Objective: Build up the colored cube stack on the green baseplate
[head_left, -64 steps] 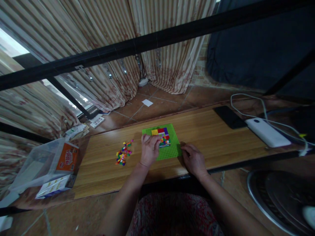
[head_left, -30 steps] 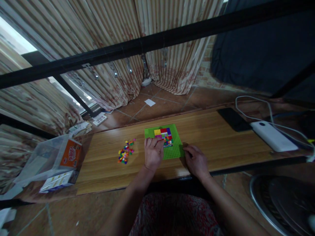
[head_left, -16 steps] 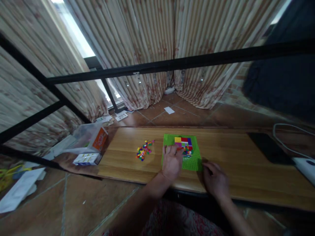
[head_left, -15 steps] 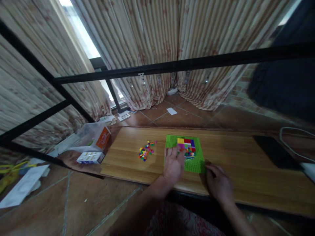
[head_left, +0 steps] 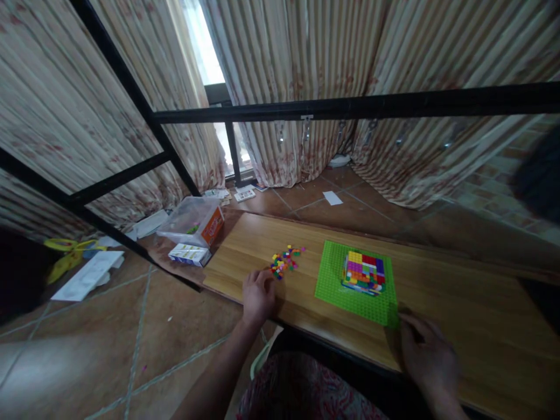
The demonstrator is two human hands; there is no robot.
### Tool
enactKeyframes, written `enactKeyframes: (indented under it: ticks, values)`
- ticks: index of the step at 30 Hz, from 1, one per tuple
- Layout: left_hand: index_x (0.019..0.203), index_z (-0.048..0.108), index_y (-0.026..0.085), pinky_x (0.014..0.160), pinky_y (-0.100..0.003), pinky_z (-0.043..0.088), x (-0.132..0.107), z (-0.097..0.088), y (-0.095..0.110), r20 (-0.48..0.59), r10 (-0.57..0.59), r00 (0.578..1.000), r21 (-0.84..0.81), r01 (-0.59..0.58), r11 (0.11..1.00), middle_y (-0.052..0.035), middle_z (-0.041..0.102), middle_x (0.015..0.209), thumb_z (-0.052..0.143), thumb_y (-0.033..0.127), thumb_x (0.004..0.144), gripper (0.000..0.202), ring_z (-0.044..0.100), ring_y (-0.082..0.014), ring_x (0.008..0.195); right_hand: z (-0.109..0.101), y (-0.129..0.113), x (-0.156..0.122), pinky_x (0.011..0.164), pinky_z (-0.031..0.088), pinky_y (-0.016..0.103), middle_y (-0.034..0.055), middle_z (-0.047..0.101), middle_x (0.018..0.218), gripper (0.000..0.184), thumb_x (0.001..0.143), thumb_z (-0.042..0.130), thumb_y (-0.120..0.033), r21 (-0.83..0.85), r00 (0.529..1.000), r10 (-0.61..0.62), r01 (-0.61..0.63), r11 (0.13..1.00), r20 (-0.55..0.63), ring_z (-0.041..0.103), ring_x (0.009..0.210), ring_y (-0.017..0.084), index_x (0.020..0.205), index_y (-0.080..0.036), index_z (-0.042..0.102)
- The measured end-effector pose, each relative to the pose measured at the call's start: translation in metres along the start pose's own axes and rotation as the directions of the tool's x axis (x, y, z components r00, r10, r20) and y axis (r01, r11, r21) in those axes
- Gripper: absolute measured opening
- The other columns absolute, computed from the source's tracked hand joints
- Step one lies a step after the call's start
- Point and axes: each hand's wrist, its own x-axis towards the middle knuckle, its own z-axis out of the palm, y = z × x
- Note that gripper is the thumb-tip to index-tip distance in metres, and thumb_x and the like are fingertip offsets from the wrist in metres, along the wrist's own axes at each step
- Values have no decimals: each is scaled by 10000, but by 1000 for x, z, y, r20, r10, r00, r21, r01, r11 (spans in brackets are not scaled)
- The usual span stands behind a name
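Observation:
A green studded baseplate (head_left: 332, 294) lies on the wooden board, with a block of multicoloured toy bricks (head_left: 363, 273) built up on it. My right hand (head_left: 431, 353) is at the plate's near right corner, its fingers curled and gripping that corner. To the left, a scatter of small loose toy bricks (head_left: 286, 261) lies on the board. My left hand (head_left: 259, 296) is at the near left edge of this scatter, palm down, fingers loosely bent and parted. No brick shows in it, though its fingertips are partly hidden.
A clear plastic tub (head_left: 188, 219) with an orange label stands left of the wooden board (head_left: 245, 233), behind a small white box (head_left: 190, 255). A black metal rail (head_left: 262, 112) crosses beyond the board. A dark flat object (head_left: 540, 300) lies at far right.
My left hand has left the brick block on the baseplate and moved left to the loose bricks. My right hand stays at the plate's corner. The camera view has swung left.

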Motion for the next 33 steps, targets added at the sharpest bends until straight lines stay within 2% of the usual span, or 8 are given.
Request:
enactKeyframes:
  ticks: [8, 20, 28, 33]
  values:
    - [1043, 668, 230, 891, -384, 423, 7, 10, 12, 74, -25, 997, 110, 17, 994, -68, 665, 1025, 565, 228, 843, 225, 577, -235, 973, -4, -4, 2, 762, 501, 378, 140, 698, 996, 410, 869, 415, -456, -20, 999, -41, 40, 999, -27, 652, 873, 271, 888, -165, 704]
    - [884, 637, 191, 815, -339, 437, 15, 9, 6, 80, -7, 997, 53, 3, 999, -58, 665, 863, 594, 245, 830, 88, 613, -213, 870, -2, -6, 1, 758, 500, 363, 125, 697, 1024, 392, 870, 413, -442, 7, 1000, -3, 3, 1000, -28, 652, 885, 255, 895, -179, 704]
    - [852, 650, 190, 729, -288, 458, 19, 12, -1, 106, -57, 993, -74, 65, 995, -34, 693, 804, 612, 218, 801, 69, 639, -177, 769, -2, -9, 2, 718, 503, 355, 119, 699, 1003, 398, 873, 404, -434, 6, 999, 4, -4, 1000, -38, 659, 849, 251, 887, -182, 711]
    - [875, 667, 194, 737, -289, 486, 18, 9, -4, 90, -56, 994, -194, 73, 978, -42, 705, 820, 562, 248, 834, 125, 655, -179, 789, -1, -11, 1, 754, 511, 364, 120, 696, 1006, 382, 878, 415, -425, 39, 999, 14, -12, 999, -37, 660, 872, 249, 892, -182, 710]
